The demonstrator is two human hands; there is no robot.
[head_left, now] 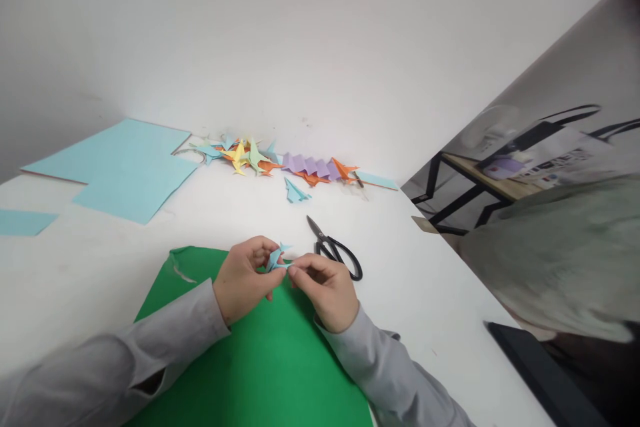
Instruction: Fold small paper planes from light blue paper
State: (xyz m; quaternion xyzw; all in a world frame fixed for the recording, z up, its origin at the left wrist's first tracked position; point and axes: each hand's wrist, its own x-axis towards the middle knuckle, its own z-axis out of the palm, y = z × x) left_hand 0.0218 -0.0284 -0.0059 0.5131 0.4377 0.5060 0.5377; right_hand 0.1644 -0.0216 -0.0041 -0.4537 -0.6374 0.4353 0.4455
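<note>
A small light-blue folded paper figure (275, 259) is held between my two hands, above the green sheet (260, 367). My left hand (245, 278) is closed around its body with the fingers curled. With thumb and forefinger my right hand (327, 287) pinches a thin point on its right side. Just beyond the right hand, black-handled scissors (336, 250) lie on the white table (420, 300), blades pointing away to the left. Parts of the figure are hidden behind my left fingers.
Along the wall lie several folded paper figures (240, 157), a purple pleated paper strip (311, 167) and a blue paper plane (296, 192). Blue sheets (135, 167) cover the back left. At right are a dark flat object (540, 367) and a wooden-topped table (475, 177).
</note>
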